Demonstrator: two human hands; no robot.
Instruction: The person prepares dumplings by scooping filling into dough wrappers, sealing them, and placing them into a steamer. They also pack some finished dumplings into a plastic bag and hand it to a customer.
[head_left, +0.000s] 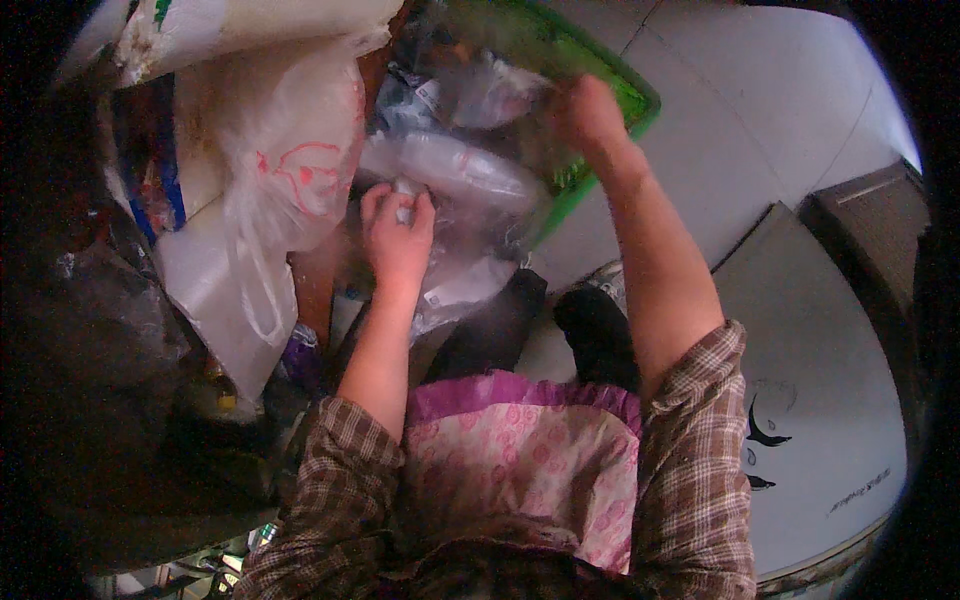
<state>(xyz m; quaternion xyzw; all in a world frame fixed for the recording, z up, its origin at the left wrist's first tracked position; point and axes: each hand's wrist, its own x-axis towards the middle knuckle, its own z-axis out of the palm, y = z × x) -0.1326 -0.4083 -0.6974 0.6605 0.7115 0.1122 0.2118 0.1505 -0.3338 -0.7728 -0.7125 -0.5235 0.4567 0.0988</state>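
Note:
Bunched white plastic sits between the fingers and thumb of my left hand. Just beyond it lies a clear plastic bundle, glossy and puffed. My right hand is blurred, its fingers curled over the right side of a green plastic basket; whether it holds anything is unclear. Inside the basket area are clear plastic packages and a bluish package with a white label. Nearer to me, more clear film spreads by a dark shoe.
At left, a white plastic bag with red print hangs over white sheets. A purple package is below. On the right are pale floor tiles, a grey panel with black markings and a dark box.

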